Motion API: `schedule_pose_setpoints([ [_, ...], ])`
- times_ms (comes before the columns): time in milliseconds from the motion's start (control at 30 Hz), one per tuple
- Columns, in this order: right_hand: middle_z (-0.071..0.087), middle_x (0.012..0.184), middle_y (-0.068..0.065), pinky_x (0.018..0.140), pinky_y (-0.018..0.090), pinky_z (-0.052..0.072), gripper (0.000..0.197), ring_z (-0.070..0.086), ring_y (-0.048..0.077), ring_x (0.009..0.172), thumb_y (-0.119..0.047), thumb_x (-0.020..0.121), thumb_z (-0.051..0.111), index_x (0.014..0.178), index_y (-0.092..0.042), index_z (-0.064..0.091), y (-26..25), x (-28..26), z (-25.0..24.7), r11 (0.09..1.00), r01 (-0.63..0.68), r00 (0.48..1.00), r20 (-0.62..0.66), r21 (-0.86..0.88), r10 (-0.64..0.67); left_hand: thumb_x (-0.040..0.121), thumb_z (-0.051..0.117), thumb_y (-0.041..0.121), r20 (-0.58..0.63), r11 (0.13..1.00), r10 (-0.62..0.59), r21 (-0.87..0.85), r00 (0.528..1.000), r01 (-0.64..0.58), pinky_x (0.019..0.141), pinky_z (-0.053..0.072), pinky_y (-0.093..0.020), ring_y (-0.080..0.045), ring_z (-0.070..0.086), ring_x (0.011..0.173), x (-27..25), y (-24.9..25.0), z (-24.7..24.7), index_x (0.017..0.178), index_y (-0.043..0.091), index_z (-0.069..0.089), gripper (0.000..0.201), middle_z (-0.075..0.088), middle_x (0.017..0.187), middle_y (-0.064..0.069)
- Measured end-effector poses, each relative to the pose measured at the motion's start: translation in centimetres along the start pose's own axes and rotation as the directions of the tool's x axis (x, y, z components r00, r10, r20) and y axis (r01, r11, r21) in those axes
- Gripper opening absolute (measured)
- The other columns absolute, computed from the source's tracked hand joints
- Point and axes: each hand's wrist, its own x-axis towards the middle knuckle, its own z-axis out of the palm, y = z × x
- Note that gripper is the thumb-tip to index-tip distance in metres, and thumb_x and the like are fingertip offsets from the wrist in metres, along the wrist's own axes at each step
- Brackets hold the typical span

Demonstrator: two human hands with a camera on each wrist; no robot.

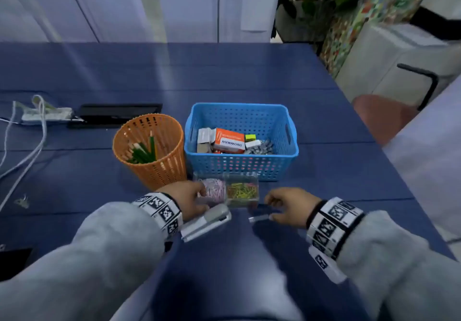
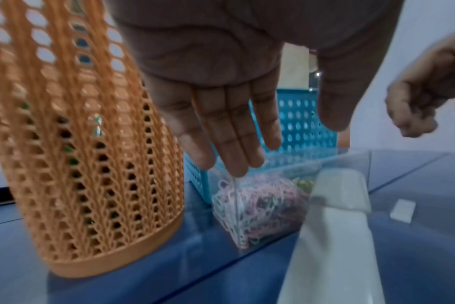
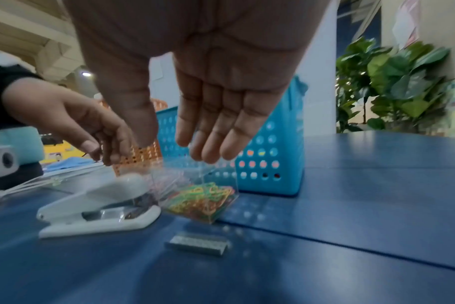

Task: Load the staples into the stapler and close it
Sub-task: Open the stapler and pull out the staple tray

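Note:
A white-grey stapler (image 1: 207, 223) rests on its base on the blue table (image 1: 224, 270), top arm down, also seen as the stapler (image 3: 99, 205) and the stapler (image 2: 338, 226). My left hand (image 1: 197, 199) hovers just over its far end, fingers straight (image 2: 286, 144), holding nothing. A short silver staple strip (image 1: 259, 218) lies on the table to the stapler's right, also seen as the staple strip (image 3: 198, 243) and the staple strip (image 2: 403, 207). My right hand (image 1: 273, 208) hangs above it with fingers extended (image 3: 174, 147), not touching it.
Two clear boxes of paper clips (image 1: 227, 192) sit just beyond the hands. Behind them stand an orange mesh pencil cup (image 1: 149, 151) and a blue basket (image 1: 242, 168) with staple boxes. Cables (image 1: 27, 146) lie at the left; a chair (image 1: 381, 116) is at the right edge.

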Motion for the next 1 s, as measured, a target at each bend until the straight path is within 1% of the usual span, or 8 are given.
schedule_pose_setpoints([
  [233,0.062,0.121,0.011,0.097,0.035,0.048,0.046,0.058,0.024,0.109,-0.017,0.078,0.066,0.122,-0.012,0.052,-2.2,3.5,3.3,0.997,0.027,0.995,0.092,0.071,-0.034,0.073,0.065,0.045,0.128,0.985,0.006,0.17,0.992,-0.028,0.083,0.052,-0.036,-0.029,0.061,0.101,1.2,1.5,2.4,0.109,0.024,0.059,0.042,0.067,0.112,-0.006],
  [367,0.056,0.133,0.009,0.103,0.034,0.043,0.058,0.052,0.025,0.121,-0.017,0.078,0.067,0.131,-0.015,0.044,-3.1,4.5,4.6,0.996,0.087,0.988,0.127,0.036,-0.091,0.078,0.059,0.047,0.081,0.986,0.021,0.16,0.996,-0.034,0.086,0.05,-0.038,-0.03,0.06,0.106,1.1,1.8,4.0,0.119,0.026,0.05,0.047,0.064,0.118,-0.006],
  [433,0.058,0.131,0.008,0.101,0.034,0.044,0.058,0.053,0.026,0.119,-0.016,0.076,0.068,0.13,-0.017,0.046,-3.6,4.7,5.1,0.993,0.116,0.985,0.123,0.037,-0.119,0.082,0.047,0.052,0.032,0.991,0.049,0.121,0.998,-0.053,0.084,0.05,-0.038,-0.03,0.06,0.104,0.8,1.8,4.4,0.114,0.027,0.052,0.041,0.065,0.116,-0.005],
  [500,0.063,0.122,0.009,0.095,0.035,0.047,0.052,0.057,0.027,0.112,-0.017,0.073,0.069,0.122,-0.017,0.052,-4.0,5.0,5.6,0.993,0.113,0.987,0.109,0.035,-0.116,0.082,0.052,0.043,0.009,0.992,0.091,0.086,0.996,-0.091,0.081,0.05,-0.037,-0.028,0.06,0.103,0.5,1.8,4.4,0.111,0.028,0.053,0.033,0.065,0.114,-0.003],
  [600,0.066,0.113,0.01,0.088,0.033,0.048,0.044,0.059,0.03,0.105,-0.021,0.072,0.071,0.113,-0.015,0.056,-4.5,5.5,6.3,0.995,0.098,0.987,0.127,-0.016,-0.095,0.077,0.058,0.032,-0.008,0.992,0.126,-0.004,0.992,-0.126,0.07,0.044,-0.03,-0.028,0.061,0.098,-0.3,2.0,3.9,0.104,0.03,0.053,0.027,0.066,0.105,-0.001],
  [700,0.064,0.112,0.012,0.085,0.033,0.047,0.039,0.059,0.032,0.104,-0.022,0.075,0.07,0.111,-0.012,0.058,-4.7,5.6,6.7,0.992,0.085,0.983,0.169,-0.094,-0.069,0.072,0.065,0.024,-0.035,0.977,0.139,-0.157,0.99,-0.143,0.071,0.047,-0.031,-0.026,0.061,0.089,-1.0,1.7,3.4,0.101,0.029,0.052,0.032,0.066,0.096,-0.002],
  [867,0.056,0.12,0.012,0.091,0.035,0.046,0.043,0.053,0.03,0.11,-0.024,0.077,0.068,0.117,-0.011,0.056,-3.9,5.4,7.0,0.987,0.1,0.987,0.14,-0.129,-0.082,0.062,0.07,0.012,-0.182,0.829,0.142,-0.515,0.973,-0.218,0.072,0.05,-0.032,-0.019,0.059,0.075,-1.8,-1.2,2.9,0.073,0.033,0.048,0.032,0.061,0.077,0.0],
  [1000,0.054,0.126,0.009,0.095,0.034,0.045,0.047,0.051,0.027,0.115,-0.026,0.079,0.067,0.122,-0.013,0.054,-3.4,5.2,7.0,0.984,0.105,0.987,0.134,-0.14,-0.087,0.059,0.075,0.011,-0.206,0.743,0.058,-0.644,0.977,-0.18,0.062,0.047,-0.01,-0.003,0.056,0.066,-2.6,-5.3,3.2,0.069,0.033,0.052,0.033,0.066,0.073,0.014],
])
